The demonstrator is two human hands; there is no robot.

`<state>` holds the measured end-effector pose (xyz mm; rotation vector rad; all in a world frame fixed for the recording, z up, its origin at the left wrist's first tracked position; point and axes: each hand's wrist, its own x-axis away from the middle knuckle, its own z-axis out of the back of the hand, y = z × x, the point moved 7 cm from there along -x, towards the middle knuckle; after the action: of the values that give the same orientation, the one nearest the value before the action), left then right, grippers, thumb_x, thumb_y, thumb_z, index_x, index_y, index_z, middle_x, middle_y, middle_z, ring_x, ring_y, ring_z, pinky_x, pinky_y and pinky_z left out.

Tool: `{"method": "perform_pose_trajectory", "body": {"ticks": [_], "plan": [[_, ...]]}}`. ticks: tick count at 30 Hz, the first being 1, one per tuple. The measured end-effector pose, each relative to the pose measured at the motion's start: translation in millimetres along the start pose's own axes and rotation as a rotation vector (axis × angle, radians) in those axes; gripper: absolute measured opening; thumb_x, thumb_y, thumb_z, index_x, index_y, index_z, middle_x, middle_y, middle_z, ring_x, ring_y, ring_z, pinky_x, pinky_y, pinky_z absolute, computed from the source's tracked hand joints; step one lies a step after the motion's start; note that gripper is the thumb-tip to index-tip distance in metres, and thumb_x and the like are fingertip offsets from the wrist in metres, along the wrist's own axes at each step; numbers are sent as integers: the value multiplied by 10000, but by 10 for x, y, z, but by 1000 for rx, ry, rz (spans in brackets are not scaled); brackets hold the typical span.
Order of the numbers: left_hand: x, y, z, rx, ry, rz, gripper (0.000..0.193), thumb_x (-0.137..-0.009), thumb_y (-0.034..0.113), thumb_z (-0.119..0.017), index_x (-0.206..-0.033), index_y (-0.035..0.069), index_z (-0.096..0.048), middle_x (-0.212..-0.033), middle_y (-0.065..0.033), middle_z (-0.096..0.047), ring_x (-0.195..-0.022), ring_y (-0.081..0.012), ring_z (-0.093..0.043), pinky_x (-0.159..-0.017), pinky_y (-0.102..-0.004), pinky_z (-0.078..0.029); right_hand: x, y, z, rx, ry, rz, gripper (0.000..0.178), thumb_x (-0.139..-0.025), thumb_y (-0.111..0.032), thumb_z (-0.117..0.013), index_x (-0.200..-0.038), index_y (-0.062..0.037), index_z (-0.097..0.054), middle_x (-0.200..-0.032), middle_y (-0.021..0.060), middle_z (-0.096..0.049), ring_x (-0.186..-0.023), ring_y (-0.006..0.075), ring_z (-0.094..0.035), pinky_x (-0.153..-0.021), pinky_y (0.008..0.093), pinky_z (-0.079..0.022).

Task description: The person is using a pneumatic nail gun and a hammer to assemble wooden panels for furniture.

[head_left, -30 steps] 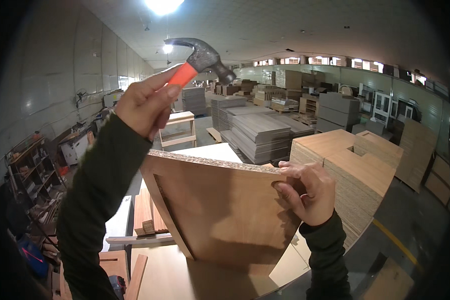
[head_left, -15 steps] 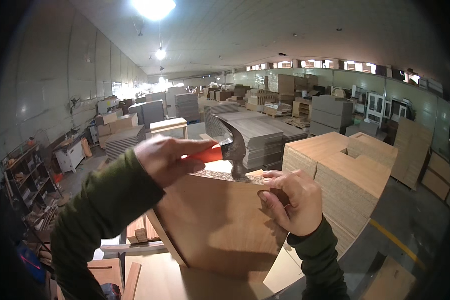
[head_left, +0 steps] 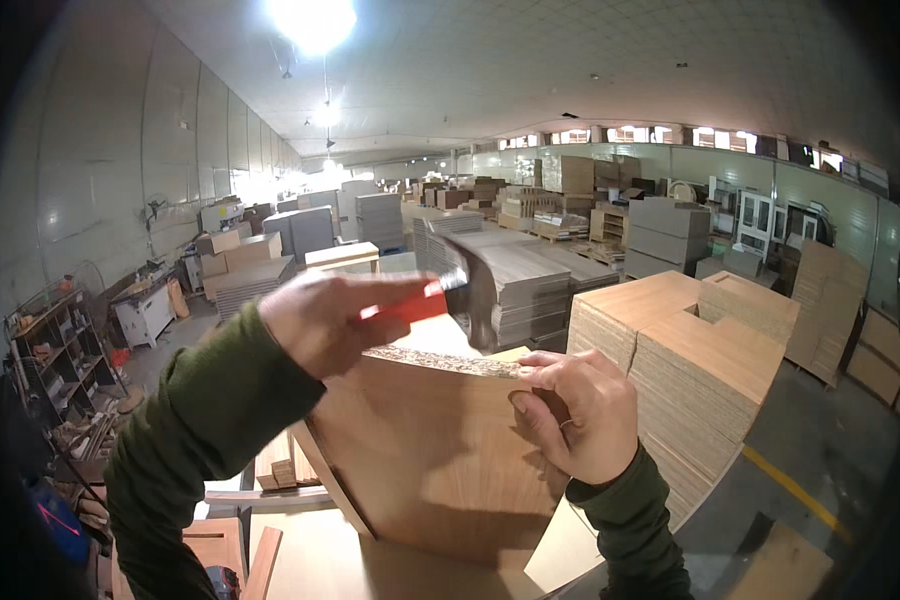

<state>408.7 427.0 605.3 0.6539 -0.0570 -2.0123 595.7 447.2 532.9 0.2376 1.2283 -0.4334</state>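
Swinging down: left hand (head_left: 325, 318), fist tight around the red-handled steel claw hammer (head_left: 470, 295), has dropped from overhead a second ago to the raw chipboard top edge of the upright brown wood-veneer panel (head_left: 430, 450); head blurred, at or near contact. Right hand (head_left: 575, 410) keeps pinching that edge's corner, steadying it

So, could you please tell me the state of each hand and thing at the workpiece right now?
left hand: closed around the hammer's handle, blurred.
hammer: held, head down at the panel's top edge.
right hand: gripping the panel's top right corner.
wooden panel: standing on edge, tilted, raw chipboard edge up.
board stacks: piled flat, untouched.
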Motion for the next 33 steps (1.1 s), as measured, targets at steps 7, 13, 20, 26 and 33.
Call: {"method": "perform_pose_trajectory", "body": {"ticks": [7,13,20,26,33], "plan": [[104,-32,-156,-174,8,-124,367,-809,131,-546,-1170,69,-511,-909,-177,-613,-816,-265,-609,-707,-323,-469,5,-57,10,-11,-14,29,140,-695,-116,-639,-819,-77,-587,-809,64,-639,-738,223,-590,-642,327,-465],[187,-20,18,-163,52,-82,373,-793,29,-555,-1164,65,-526,-753,-95,-630,-616,-169,-587,-619,-268,-468,-103,-156,-83,247,-201,-10,145,-714,-147,-623,-855,-118,-625,-795,19,-605,-686,188,-573,-597,318,-403],[168,-97,504,384,380,111,390,-816,191,-582,-1166,32,-514,-772,-54,-625,-605,-115,-574,-579,-245,-474,-32,-119,-151,249,-35,11,138,-742,-199,-603,-865,-143,-632,-811,-12,-596,-706,157,-567,-651,313,-381],[168,-210,156,-255,78,7,378,-778,121,-624,-1146,88,-549,-771,-83,-632,-659,-140,-582,-639,-283,-469,-41,-190,-187,287,-8,86,130,-752,-196,-594,-871,-149,-620,-862,-24,-612,-734,146,-567,-664,313,-376],[122,-625,154,-473,101,-77,335,-834,204,-539,-1140,68,-537,-811,-151,-622,-662,-263,-605,-633,-322,-476,-51,-180,-240,292,-14,87,140,-753,-205,-591,-879,-148,-613,-870,-25,-615,-742,136,-562,-667,306,-354]]}}
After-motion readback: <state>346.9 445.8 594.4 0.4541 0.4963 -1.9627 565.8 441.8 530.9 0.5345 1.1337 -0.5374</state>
